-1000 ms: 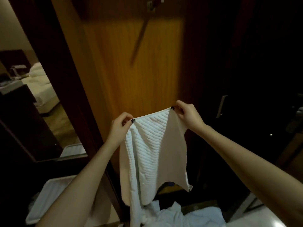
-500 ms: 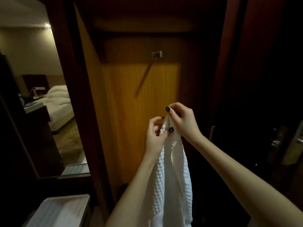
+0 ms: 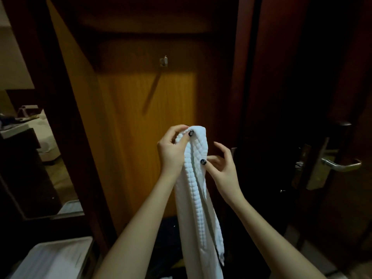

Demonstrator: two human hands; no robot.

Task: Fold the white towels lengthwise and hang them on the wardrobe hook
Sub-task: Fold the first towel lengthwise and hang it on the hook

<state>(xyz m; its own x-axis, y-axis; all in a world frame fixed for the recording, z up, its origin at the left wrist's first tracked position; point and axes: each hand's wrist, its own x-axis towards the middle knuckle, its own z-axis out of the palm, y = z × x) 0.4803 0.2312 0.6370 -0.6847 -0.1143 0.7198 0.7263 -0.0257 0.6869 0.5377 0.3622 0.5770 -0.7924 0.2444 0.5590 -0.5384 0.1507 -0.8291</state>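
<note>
While the open wardrobe (image 3: 124, 137) shows little inside beyond a small metal hook (image 3: 164, 61) high on its lit wooden back panel, a white tray (image 3: 56, 256) sits at the lower left outside it, and what lies in it is too dim to tell. The white towel (image 3: 198, 198) is gathered into a long narrow strip. Its near face has a raised waffle texture, and smoother cloth shows along its right side. It hangs straight down in front of the wardrobe, below the hook and well apart from it, and its lower end runs out past the bottom edge of the view. The left hand (image 3: 171, 152) grips the bunched top end, thumb pressed on the front with a dark-painted nail showing. The right hand (image 3: 223, 168) is just beside the strip, a little lower. Its thumb tip touches the towel's right edge while the other fingers curl loosely in the air; whether it actually pinches the cloth cannot be told. A metal door handle (image 3: 340, 165) shows at the far right
</note>
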